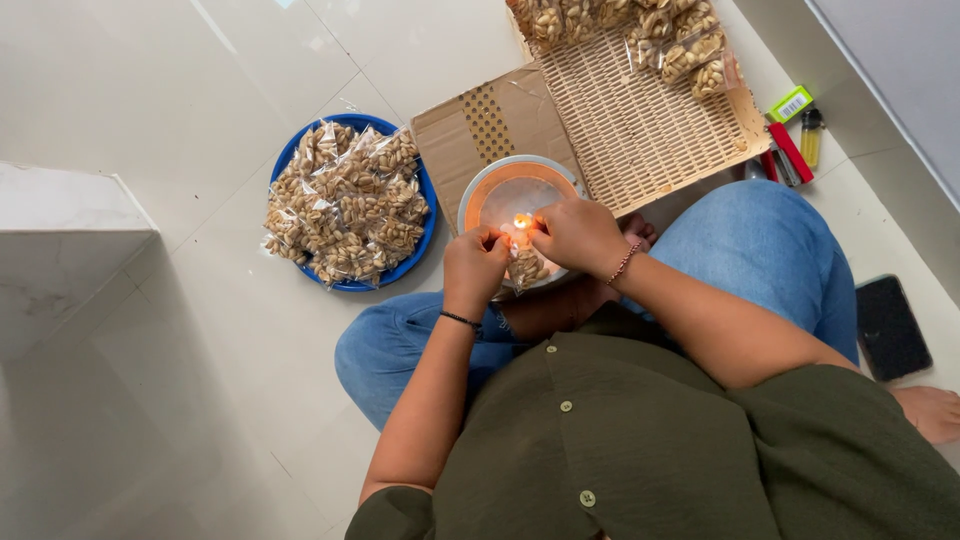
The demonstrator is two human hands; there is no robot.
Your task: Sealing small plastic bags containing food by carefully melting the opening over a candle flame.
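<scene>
**Sealing little nut packets over a flame, floor setup**

Person's sitting cross-legged on the tiled floor (200,420), jeans and an olive button shirt; both hands are up in front over a round metal plate (490,185) with an orange glow inside it; there's a small flame (521,221) burning right between the hands.

Left hand (474,268) is closed, fingers pinched onto the top edge of a small clear packet of nuts (525,266); right hand (575,233) is pinched shut on the same packet's top from the other side; the packet hangs down between them, its top edge right at the flame, just above the plate's near rim.

Off to the person's left sits a blue plate (425,205) heaped with more of the same filled packets (345,205); beyond the flame there's a flattened piece of cardboard (460,135) and on it a woven tray (640,130) with another bunch of packets (625,30) piled at its far end.

By the right knee: a couple of lighters (795,140), red and yellow, plus a green one; a dark phone (890,328) lies flat on the floor near the bare foot.
</scene>
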